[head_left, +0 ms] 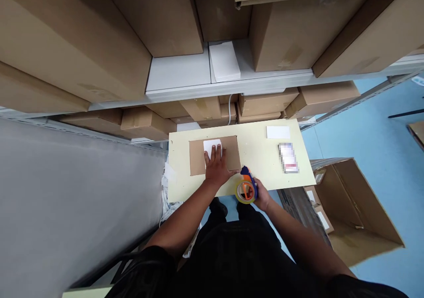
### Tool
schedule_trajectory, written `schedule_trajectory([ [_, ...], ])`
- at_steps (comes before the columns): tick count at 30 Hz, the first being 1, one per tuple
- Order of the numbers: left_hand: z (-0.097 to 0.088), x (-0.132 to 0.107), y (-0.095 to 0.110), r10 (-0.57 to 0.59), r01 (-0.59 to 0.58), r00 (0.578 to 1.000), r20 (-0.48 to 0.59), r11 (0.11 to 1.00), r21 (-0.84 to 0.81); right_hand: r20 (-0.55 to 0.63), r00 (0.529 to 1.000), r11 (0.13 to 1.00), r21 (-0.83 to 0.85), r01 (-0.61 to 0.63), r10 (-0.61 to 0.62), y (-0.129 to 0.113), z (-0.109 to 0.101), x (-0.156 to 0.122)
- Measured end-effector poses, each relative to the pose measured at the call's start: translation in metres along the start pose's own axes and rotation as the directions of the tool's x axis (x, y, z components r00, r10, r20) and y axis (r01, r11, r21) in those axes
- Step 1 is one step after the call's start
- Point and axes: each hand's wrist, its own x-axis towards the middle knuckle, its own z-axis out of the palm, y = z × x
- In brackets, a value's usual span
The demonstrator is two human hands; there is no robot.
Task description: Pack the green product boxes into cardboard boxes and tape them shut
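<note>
A flat brown cardboard box [198, 157] lies on the pale yellow table [255, 152], with a white paper label [211, 145] on its top. My left hand [217, 165] rests on the box with fingers spread, its fingertips over the label's lower part and its thumb toward the box's right edge. A blue and orange tape dispenser [247, 186] with a roll of clear yellowish tape is gripped in my right hand [261, 195]. The dispenser's head is close to the box's lower right corner; I cannot tell whether tape is stuck there.
On the table's right side lie a white slip [278, 132] and a blurred-out rectangular item [289, 158]. A large open carton [361, 214] holding smaller boxes stands at the lower right. Shelves behind hold cardboard boxes [172, 19] and a white paper stack [224, 61]. A grey wall [79, 200] borders the left.
</note>
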Motion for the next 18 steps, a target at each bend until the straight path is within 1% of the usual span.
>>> schedule_trajectory([
  [1, 0.0, 0.0, 0.005, -0.029, 0.029, 1.0, -0.003, 1.0, 0.006, 0.028, 1.0, 0.999, 0.037, -0.007, 0.006, 0.01, 0.007, 0.001],
  [2, 0.0, -0.001, 0.01, -0.058, 0.058, 0.998, -0.002, 0.998, 0.014, 0.051, 0.999, 0.998, 0.068, -0.007, 0.003, 0.016, 0.014, 0.004],
  [3, -0.002, -0.003, 0.012, -0.078, 0.078, 0.997, 0.004, 0.997, 0.02, 0.065, 0.998, 0.996, 0.091, -0.005, -0.001, 0.016, 0.021, 0.008],
  [4, -0.004, -0.005, 0.012, -0.081, 0.081, 0.997, 0.018, 0.996, 0.024, 0.069, 0.998, 0.995, 0.104, 0.002, -0.009, 0.01, 0.027, 0.012],
  [5, -0.008, -0.009, 0.01, -0.062, 0.06, 0.997, 0.043, 0.998, 0.028, 0.065, 0.998, 0.995, 0.102, 0.011, -0.018, 0.0, 0.031, 0.017],
  [7, -0.02, -0.019, -0.004, 0.039, -0.043, 0.991, 0.125, 0.999, 0.031, 0.042, 0.999, 0.998, 0.05, 0.024, -0.026, -0.031, 0.035, 0.026],
  [10, -0.039, -0.034, -0.038, 0.209, -0.222, 0.94, 0.268, 0.975, 0.022, 0.024, 1.0, 0.991, -0.133, 0.005, -0.001, -0.087, 0.043, 0.042],
  [12, -0.047, -0.04, -0.06, 0.288, -0.305, 0.907, 0.306, 0.952, 0.01, 0.028, 0.999, 0.965, -0.26, -0.018, 0.026, -0.118, 0.054, 0.053],
  [13, -0.05, -0.042, -0.069, 0.326, -0.343, 0.894, 0.308, 0.939, 0.003, 0.027, 0.999, 0.951, -0.309, -0.026, 0.037, -0.128, 0.06, 0.058],
  [15, -0.05, -0.044, -0.079, 0.4, -0.415, 0.866, 0.299, 0.91, -0.017, 0.017, 0.998, 0.926, -0.375, -0.05, 0.061, -0.141, 0.072, 0.067],
  [18, -0.045, -0.047, -0.084, 0.487, -0.496, 0.823, 0.291, 0.867, -0.048, 0.006, 0.996, 0.91, -0.407, -0.081, 0.091, -0.143, 0.083, 0.076],
])
